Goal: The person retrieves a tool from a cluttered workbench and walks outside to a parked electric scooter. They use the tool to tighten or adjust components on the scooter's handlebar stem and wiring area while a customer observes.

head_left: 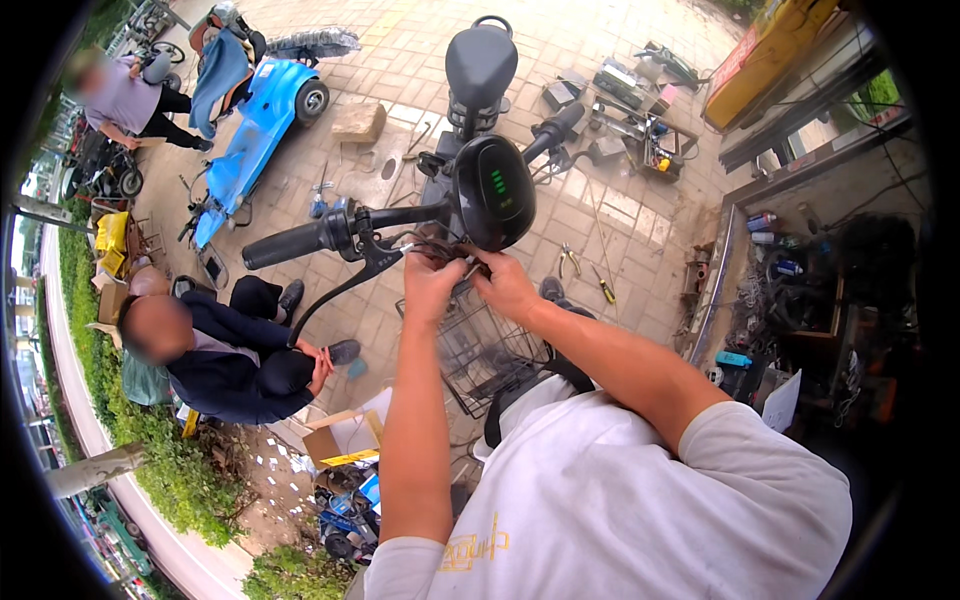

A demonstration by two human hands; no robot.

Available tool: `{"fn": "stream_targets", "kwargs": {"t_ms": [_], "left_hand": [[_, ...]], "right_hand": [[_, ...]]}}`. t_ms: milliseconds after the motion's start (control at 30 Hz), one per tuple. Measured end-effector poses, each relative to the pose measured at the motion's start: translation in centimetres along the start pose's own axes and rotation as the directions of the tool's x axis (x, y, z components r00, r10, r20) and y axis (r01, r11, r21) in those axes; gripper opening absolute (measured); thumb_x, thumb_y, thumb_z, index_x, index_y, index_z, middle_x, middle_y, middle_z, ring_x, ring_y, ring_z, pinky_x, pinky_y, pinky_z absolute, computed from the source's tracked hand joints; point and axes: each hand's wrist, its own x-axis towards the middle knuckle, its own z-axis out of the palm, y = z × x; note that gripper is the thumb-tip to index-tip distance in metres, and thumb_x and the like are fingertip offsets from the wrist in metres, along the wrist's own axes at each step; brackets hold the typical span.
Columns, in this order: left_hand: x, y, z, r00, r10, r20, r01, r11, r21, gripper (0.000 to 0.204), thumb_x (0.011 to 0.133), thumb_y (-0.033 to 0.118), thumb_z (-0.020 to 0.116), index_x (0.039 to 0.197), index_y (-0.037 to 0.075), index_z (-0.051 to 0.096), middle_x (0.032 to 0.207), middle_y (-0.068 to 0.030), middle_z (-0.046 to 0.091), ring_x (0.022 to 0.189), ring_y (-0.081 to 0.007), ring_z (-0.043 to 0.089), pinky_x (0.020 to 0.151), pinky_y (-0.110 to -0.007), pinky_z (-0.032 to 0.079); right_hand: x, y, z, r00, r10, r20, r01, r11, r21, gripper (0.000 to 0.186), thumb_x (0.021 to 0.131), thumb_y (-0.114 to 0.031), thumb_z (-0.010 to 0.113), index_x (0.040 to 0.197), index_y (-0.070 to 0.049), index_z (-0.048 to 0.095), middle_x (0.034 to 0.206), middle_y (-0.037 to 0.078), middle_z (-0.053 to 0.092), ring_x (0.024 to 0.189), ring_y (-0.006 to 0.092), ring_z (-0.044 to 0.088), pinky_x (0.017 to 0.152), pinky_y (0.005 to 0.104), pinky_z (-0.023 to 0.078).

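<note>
Both hands are at the front of an electric scooter's handlebar, just under its black oval display (495,192), which shows green lights. A bundle of thin dark and reddish wires (436,246) hangs there. My left hand (436,284) pinches wires from the left side. My right hand (502,284) is close beside it, fingers closed on the wires too; the exact ends are partly hidden by the fingers. The left grip (285,243) and a black brake lever (335,298) reach out to the left. Below the hands is a black wire basket (480,345).
Pliers (570,260) and a yellow-handled screwdriver (604,286) lie on the paving to the right. One person (235,350) squats at left; another (135,100) stands farther back by a blue three-wheeler (255,140). A cluttered workbench (790,300) stands at right, an open cardboard box (345,437) at lower left.
</note>
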Motion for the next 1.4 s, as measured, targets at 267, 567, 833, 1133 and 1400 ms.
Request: {"fn": "stream_targets", "kwargs": {"t_ms": [267,567,833,1133,1400], "left_hand": [[0.1,-3.0,0.8,0.956,0.094,-0.277,-0.019,0.965,0.262,0.03,0.074,0.003,0.064,0.103,-0.002,0.056,0.085,-0.0059,0.062,0.072,-0.0118,0.059,0.064,-0.025,0.048],[0.1,-1.6,0.0,0.993,0.03,-0.119,0.015,0.932,0.362,0.017,0.078,0.009,0.066,0.092,-0.001,0.066,0.084,-0.0021,0.064,0.073,-0.0095,0.056,0.067,-0.025,0.044],[0.8,1.7,-1.3,0.949,-0.196,0.245,0.164,0.976,0.143,0.016,0.077,0.005,0.063,0.092,-0.001,0.065,0.088,-0.0056,0.064,0.08,-0.0141,0.058,0.073,-0.028,0.046],[0.3,1.1,-0.6,0.988,-0.098,0.119,0.023,0.859,0.512,0.02,0.079,0.008,0.062,0.096,-0.002,0.064,0.09,-0.0072,0.065,0.085,-0.0162,0.06,0.077,-0.029,0.047],[-1.6,0.4,0.5,0.965,0.086,-0.248,-0.029,0.973,0.228,0.022,0.086,0.01,0.063,0.104,-0.002,0.062,0.092,-0.0049,0.065,0.084,-0.0114,0.058,0.078,-0.025,0.045]], "right_hand": [[-1.7,-1.9,-1.3,0.997,-0.045,0.058,0.065,0.918,-0.392,0.018,0.078,-0.019,0.062,0.091,-0.007,0.06,0.082,0.017,0.063,0.07,0.039,0.061,0.061,0.0473,0.05],[-1.6,-1.1,-3.3,0.956,0.276,0.096,-0.292,0.918,0.269,0.029,0.087,-0.03,0.064,0.081,-0.002,0.061,0.077,0.009,0.061,0.052,0.0203,0.053,0.048,0.0333,0.042],[0.6,-0.9,-0.4,0.693,0.486,0.533,-0.571,-0.082,0.817,0.023,0.09,-0.03,0.061,0.099,-0.008,0.06,0.068,-0.003,0.047,0.049,0.007,0.034,0.04,0.0215,0.024],[0.9,-1.8,-0.8,0.802,0.341,0.49,-0.495,-0.079,0.865,0.012,0.089,-0.017,0.06,0.095,-0.007,0.062,0.07,-0.004,0.047,0.055,0.0064,0.037,0.042,0.0199,0.026],[0.7,0.6,-1.7,0.765,0.585,0.269,-0.517,0.308,0.799,0.009,0.081,-0.008,0.065,0.087,-0.005,0.059,0.071,0.0,0.052,0.048,0.0056,0.04,0.038,0.0219,0.024]]}}
